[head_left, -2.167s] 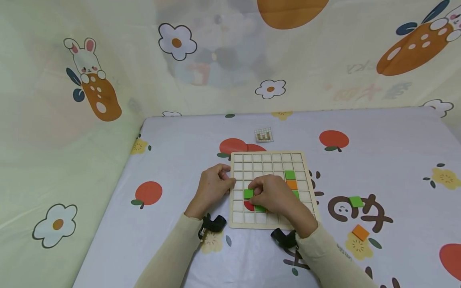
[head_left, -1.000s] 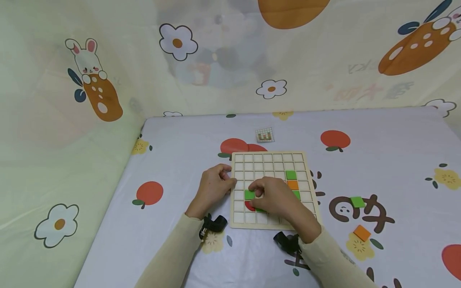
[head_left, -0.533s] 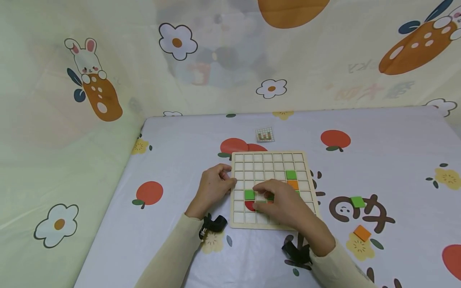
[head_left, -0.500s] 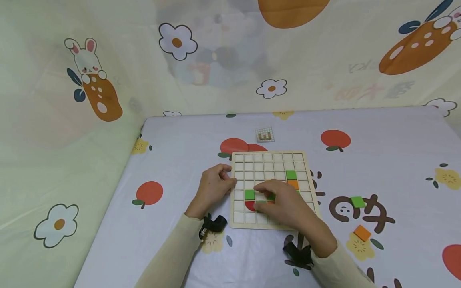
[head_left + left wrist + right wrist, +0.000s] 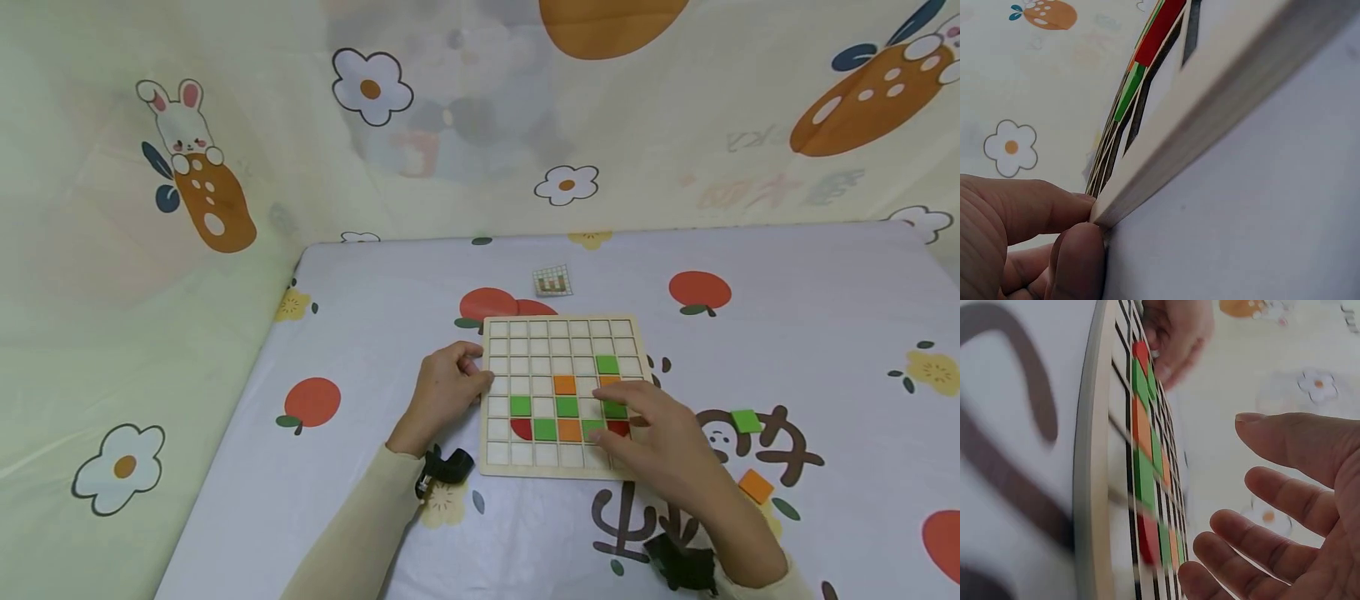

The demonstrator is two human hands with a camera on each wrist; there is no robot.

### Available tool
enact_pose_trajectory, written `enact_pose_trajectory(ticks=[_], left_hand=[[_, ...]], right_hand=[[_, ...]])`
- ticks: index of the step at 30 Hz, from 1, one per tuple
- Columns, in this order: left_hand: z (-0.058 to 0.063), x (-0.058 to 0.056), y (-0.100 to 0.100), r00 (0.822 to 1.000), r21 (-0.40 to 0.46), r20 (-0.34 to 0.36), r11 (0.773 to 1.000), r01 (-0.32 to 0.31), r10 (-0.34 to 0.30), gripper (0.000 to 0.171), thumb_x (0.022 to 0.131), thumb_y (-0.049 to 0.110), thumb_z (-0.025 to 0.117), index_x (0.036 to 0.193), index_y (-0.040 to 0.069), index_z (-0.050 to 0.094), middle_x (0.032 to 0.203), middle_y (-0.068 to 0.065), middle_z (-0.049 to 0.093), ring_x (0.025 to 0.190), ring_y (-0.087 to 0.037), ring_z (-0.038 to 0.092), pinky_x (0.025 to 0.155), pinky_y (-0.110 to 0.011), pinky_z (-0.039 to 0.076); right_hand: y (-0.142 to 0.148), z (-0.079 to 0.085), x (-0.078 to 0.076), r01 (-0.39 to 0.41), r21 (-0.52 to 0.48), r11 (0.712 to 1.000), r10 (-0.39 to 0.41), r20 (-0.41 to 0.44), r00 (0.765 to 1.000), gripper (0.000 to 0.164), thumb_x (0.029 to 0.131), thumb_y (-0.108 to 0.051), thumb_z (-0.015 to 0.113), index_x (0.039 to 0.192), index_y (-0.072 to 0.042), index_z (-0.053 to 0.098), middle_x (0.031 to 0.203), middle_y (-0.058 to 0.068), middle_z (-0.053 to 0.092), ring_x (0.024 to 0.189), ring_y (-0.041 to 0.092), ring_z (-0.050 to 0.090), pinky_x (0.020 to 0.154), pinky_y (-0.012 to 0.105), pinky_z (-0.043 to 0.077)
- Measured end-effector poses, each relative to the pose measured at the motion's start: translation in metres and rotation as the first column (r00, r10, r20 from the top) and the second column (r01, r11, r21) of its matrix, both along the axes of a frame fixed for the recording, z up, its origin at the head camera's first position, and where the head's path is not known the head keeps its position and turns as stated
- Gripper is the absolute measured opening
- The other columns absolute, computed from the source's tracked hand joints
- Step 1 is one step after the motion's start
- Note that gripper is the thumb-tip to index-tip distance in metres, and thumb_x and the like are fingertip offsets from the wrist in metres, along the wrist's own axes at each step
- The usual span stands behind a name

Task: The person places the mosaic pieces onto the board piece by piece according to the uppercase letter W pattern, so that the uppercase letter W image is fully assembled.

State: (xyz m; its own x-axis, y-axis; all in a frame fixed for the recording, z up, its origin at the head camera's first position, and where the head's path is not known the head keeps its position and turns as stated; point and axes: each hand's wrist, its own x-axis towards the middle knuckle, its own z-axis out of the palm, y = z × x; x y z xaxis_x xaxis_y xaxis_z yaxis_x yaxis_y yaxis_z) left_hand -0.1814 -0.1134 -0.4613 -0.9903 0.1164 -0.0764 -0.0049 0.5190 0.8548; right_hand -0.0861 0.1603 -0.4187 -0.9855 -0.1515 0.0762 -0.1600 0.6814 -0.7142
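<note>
A square wooden grid board lies on the table. Its cells hold green tiles, orange tiles and red rounded-corner tiles. My left hand grips the board's left edge; in the left wrist view thumb and finger meet at the edge. My right hand hovers over the board's right side, hiding some tiles there. In the right wrist view its fingers are spread and hold nothing.
A loose green tile and a loose orange tile lie right of the board. Behind the board lies a small card printed with a grid pattern. A patterned cloth covers the table.
My right hand has left the red tile at the lower left and moved right across the board, its fingers spreading. Tiles in the middle now show. The left hand stays put.
</note>
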Motion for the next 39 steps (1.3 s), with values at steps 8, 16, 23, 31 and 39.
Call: enact_pose_trajectory(ticks=[8, 16, 23, 31, 39], left_hand=[[-0.002, 0.000, 0.000, 1.000, 0.006, 0.008, 1.000, -0.003, 0.003, 0.036, 0.091, 0.011, 0.075, 0.125, 0.000, 0.068, 0.080, -0.004, 0.065, 0.058, -0.012, 0.062, 0.056, -0.025, 0.051], [0.000, 0.000, 0.001, 1.000, 0.003, 0.020, 1.000, -0.008, 0.008, 0.036, 0.091, 0.011, 0.075, 0.125, 0.001, 0.068, 0.081, -0.005, 0.065, 0.058, -0.013, 0.062, 0.056, -0.025, 0.051], [0.000, 0.000, 0.001, 0.999, 0.000, 0.043, 1.000, -0.016, 0.016, 0.037, 0.092, 0.012, 0.075, 0.127, 0.002, 0.068, 0.082, -0.005, 0.065, 0.060, -0.014, 0.062, 0.057, -0.026, 0.051], [-0.001, 0.000, 0.001, 0.999, -0.006, 0.034, 1.000, -0.015, 0.015, 0.037, 0.092, 0.012, 0.075, 0.126, 0.002, 0.068, 0.082, -0.005, 0.064, 0.059, -0.014, 0.062, 0.057, -0.026, 0.052], [-0.001, 0.000, 0.001, 0.999, -0.008, 0.031, 1.000, -0.013, 0.013, 0.036, 0.092, 0.010, 0.074, 0.126, 0.001, 0.068, 0.081, -0.005, 0.065, 0.059, -0.013, 0.063, 0.058, -0.026, 0.051]], right_hand=[[0.045, -0.006, 0.023, 0.164, 0.087, 0.983, -0.163, -0.015, 0.986, 0.049, 0.082, -0.014, 0.088, 0.128, -0.007, 0.072, 0.129, 0.018, 0.068, 0.102, 0.032, 0.066, 0.076, 0.023, 0.056], [0.079, -0.016, 0.040, 0.263, 0.164, 0.951, -0.273, 0.040, 0.961, 0.048, 0.083, -0.020, 0.088, 0.126, -0.005, 0.072, 0.127, 0.023, 0.067, 0.101, 0.039, 0.067, 0.065, 0.018, 0.050], [0.105, -0.017, 0.052, 0.372, 0.213, 0.903, -0.403, 0.127, 0.906, 0.052, 0.086, -0.027, 0.086, 0.128, -0.001, 0.070, 0.113, 0.018, 0.068, 0.080, 0.021, 0.059, 0.057, 0.021, 0.043], [0.129, -0.024, 0.060, 0.366, 0.297, 0.882, -0.411, 0.106, 0.906, 0.051, 0.089, -0.039, 0.083, 0.123, -0.002, 0.073, 0.098, 0.007, 0.065, 0.070, 0.005, 0.048, 0.057, 0.023, 0.037], [0.137, -0.026, 0.060, 0.314, 0.344, 0.885, -0.416, 0.282, 0.864, 0.051, 0.089, -0.040, 0.081, 0.120, 0.000, 0.072, 0.094, 0.004, 0.065, 0.078, 0.016, 0.055, 0.063, 0.029, 0.038]])
